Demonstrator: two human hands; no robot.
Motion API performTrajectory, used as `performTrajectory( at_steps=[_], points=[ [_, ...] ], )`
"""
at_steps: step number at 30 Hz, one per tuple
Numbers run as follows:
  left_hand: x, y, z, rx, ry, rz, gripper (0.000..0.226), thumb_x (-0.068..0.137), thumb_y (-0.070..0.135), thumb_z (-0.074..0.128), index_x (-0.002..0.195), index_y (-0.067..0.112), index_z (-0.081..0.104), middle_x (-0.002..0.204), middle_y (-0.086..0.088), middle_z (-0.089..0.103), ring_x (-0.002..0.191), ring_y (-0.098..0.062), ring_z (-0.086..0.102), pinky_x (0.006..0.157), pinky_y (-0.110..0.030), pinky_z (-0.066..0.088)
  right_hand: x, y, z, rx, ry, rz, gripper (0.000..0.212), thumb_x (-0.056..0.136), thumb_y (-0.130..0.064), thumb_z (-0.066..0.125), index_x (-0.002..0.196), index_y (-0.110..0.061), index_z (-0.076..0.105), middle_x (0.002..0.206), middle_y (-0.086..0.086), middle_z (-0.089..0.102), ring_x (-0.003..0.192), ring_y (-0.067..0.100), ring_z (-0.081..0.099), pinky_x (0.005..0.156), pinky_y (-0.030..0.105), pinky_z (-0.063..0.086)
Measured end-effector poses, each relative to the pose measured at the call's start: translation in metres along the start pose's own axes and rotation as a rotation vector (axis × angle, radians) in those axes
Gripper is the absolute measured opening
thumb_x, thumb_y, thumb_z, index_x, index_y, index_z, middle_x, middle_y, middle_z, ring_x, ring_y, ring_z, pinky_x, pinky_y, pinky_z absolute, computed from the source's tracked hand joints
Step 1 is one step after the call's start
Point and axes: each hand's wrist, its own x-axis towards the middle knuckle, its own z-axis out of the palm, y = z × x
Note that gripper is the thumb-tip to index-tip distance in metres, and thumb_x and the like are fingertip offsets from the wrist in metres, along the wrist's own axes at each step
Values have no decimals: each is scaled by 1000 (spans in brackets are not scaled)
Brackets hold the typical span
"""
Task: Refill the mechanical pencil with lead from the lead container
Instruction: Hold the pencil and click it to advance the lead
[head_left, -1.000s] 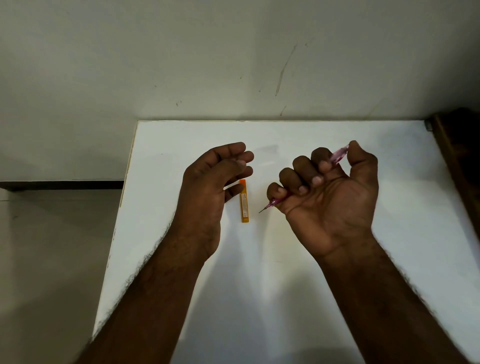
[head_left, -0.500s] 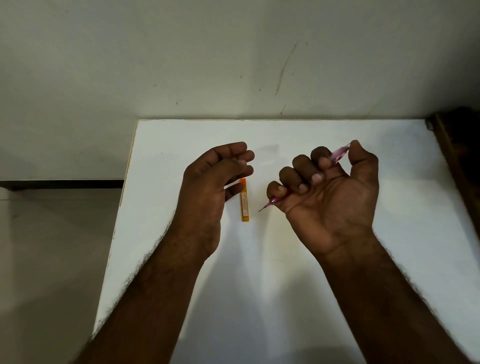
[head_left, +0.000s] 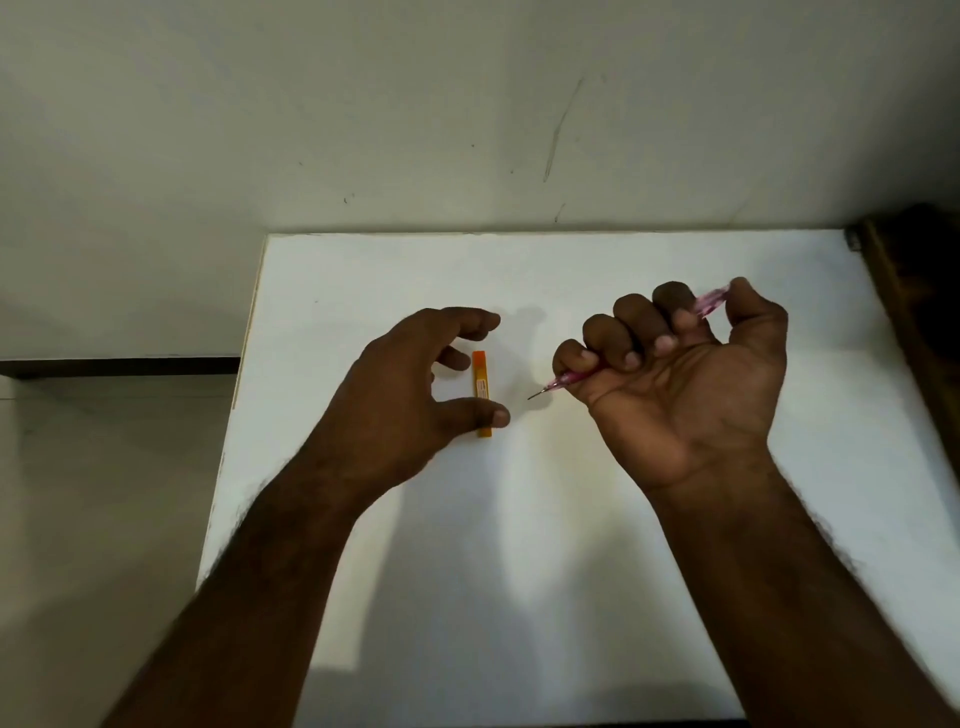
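Observation:
A slim orange lead container (head_left: 481, 382) lies flat on the white table (head_left: 519, 519), long axis pointing away from me. My left hand (head_left: 415, 395) hovers over it with fingers spread; the thumb crosses its near end and the fingers curl near its far end, holding nothing. My right hand (head_left: 680, 374) is closed around a pink translucent mechanical pencil (head_left: 709, 304). The pencil's metal tip sticks out toward the container and its back end shows by my thumb; the middle is hidden in the fist.
The table's left edge (head_left: 249, 364) drops to a pale floor. A plain wall runs along the far edge. A dark wooden object (head_left: 914, 291) stands at the table's right side.
My left hand has opened and lowered over the lead container, thumb now across its near end. My right hand with the pencil has shifted slightly right.

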Motion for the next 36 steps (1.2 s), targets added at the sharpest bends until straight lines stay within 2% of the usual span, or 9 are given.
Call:
performTrajectory(
  at_steps=[4,9,14,31,36],
  points=[
    [2,2,0,-71,110,47,79,59,42,92,131,35,59,127,22,61,102,3,62,77,-5,44,0,-2,0,39,11,5,42,92,-51,39,66,-18,39,61,-3,27,56,18,24,61,33,33],
    [1,5,3,-68,187,123,80,58,41,93,130,31,60,128,19,62,102,-2,64,82,-16,47,0,-1,0,67,5,15,43,93,-51,37,66,-18,39,61,-4,28,56,18,24,60,32,33],
    [1,6,5,-85,190,139,76,60,42,92,129,32,61,125,20,65,100,-1,65,81,-9,47,1,0,0,93,14,12,44,93,-51,37,65,-18,40,61,-4,28,56,18,24,61,32,32],
    [0,7,9,-110,166,140,66,65,45,88,124,30,64,121,20,66,98,0,65,80,-11,47,-1,2,-1,113,9,18,46,94,-54,38,66,-17,41,62,-3,29,57,18,25,62,32,33],
    [1,4,9,-112,198,112,52,78,43,80,126,31,63,123,20,65,101,1,63,79,-5,44,-1,1,-1,89,28,-8,48,93,-56,39,65,-17,40,61,-2,28,56,18,24,62,32,31]
  ],
)
